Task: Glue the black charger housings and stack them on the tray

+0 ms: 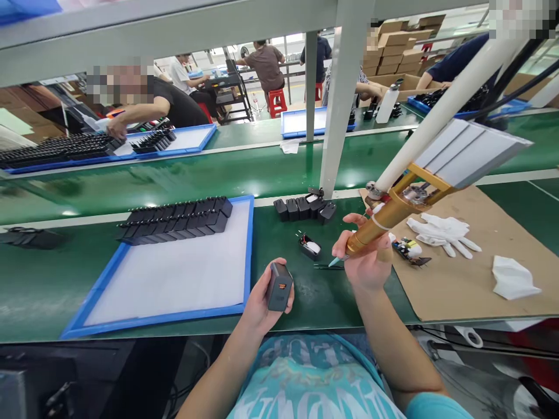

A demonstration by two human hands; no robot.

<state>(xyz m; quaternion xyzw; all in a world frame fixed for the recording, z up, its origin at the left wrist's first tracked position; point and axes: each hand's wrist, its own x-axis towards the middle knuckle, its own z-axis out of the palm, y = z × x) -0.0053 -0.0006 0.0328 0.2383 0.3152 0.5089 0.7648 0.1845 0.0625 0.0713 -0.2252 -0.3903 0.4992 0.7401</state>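
My left hand (pixel 257 308) is closed around a black power adapter (pixel 280 287), with an orange USB port on the side that faces up. Wrapped round a gold cylindrical glue dispenser (pixel 373 230) is my right hand (pixel 367 265); its thin teal nozzle (pixel 335 262) points down and left, apart from the adapter. Between the hands and a little farther off lies an open adapter housing (pixel 310 247) with a white part and wires inside. Dark tweezers (pixel 328 267) lie under the nozzle on the green bench.
A blue-rimmed tray (pixel 252 256) on the left carries rows of black adapters (pixel 174 221). Several black housings (pixel 301 208) stand by the metal post (pixel 335 105). Cardboard (pixel 463 291) on the right bears white gloves (pixel 445 233), a circuit board (pixel 409 249) and a crumpled tissue (pixel 514 278). Co-workers sit beyond.
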